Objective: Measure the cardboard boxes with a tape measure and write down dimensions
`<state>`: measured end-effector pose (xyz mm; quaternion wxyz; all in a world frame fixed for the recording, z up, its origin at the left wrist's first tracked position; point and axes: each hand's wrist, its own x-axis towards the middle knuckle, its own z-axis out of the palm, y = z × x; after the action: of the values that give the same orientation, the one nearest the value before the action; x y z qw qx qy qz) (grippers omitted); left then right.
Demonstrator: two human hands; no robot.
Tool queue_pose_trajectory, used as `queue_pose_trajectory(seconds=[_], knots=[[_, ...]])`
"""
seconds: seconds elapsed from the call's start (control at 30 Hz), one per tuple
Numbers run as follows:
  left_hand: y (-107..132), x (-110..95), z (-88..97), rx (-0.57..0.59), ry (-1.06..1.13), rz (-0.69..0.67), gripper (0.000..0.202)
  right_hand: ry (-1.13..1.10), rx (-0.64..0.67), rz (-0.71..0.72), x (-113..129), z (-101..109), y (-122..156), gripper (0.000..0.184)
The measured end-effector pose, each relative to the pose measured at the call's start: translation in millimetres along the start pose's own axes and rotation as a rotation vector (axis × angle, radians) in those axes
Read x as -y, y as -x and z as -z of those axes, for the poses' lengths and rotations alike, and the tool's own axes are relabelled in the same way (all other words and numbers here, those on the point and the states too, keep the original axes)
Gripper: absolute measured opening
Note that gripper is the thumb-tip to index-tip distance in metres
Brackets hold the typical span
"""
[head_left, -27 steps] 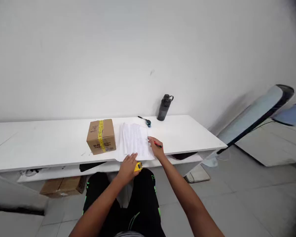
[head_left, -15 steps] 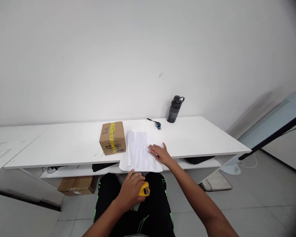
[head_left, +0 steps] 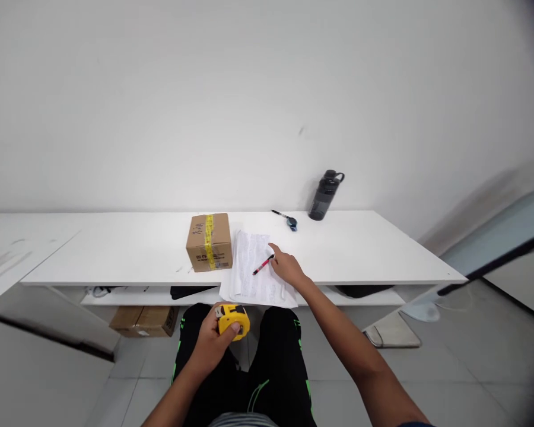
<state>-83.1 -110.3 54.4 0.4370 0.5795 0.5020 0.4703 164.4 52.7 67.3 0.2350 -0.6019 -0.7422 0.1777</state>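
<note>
My left hand (head_left: 211, 341) is wrapped around a yellow tape measure (head_left: 234, 324), held above my lap in front of the table edge. Its thumb presses on the case. Over the right side of some handwritten paper sheets (head_left: 244, 284) is my right hand (head_left: 288, 268), one finger stretched out toward the far side. A red and black pen (head_left: 262, 265) slants across the sheets, its upper end against the fingers of that hand. The pen shows nearly its whole length, outside any visible grip. The sheets overhang the table's front edge. Left of them sits a taped cardboard box (head_left: 209, 243).
At the back of the white table (head_left: 356, 255) stands a dark water bottle (head_left: 324, 196). A black pen (head_left: 279, 213) and a small blue-black object (head_left: 292, 224) lie beside it. Below are a shelf (head_left: 160, 295) and another cardboard box (head_left: 145, 320) on the floor.
My left hand has moved left and turned the tape measure so its side shows. The pen, earlier under my right hand, now points the other way on the sheets. The view has shifted slightly.
</note>
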Motion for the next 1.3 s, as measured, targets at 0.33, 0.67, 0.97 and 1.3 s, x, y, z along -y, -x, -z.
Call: queue_pose_trajectory(seconds=[0.33, 0.67, 0.97, 1.3], knots=[[-24, -34, 12.2, -0.314, -0.267, -0.577, 0.072, -1.210, 0.333, 0.397, 120, -32, 99, 0.069], [-155, -22, 78.0, -0.448, 0.169, 0.082, 0.084, -0.626, 0.238, 0.401, 175, 18, -76, 0.046], [-160, -7, 69.3, -0.403, 0.253, 0.065, 0.073, -0.175, 0.344, 0.548, 184, -7, -133, 0.051], [-161, -5, 68.4, -0.411, 0.189, 0.042, 0.082, -0.154, 0.371, 0.537, 186, -7, -127, 0.044]])
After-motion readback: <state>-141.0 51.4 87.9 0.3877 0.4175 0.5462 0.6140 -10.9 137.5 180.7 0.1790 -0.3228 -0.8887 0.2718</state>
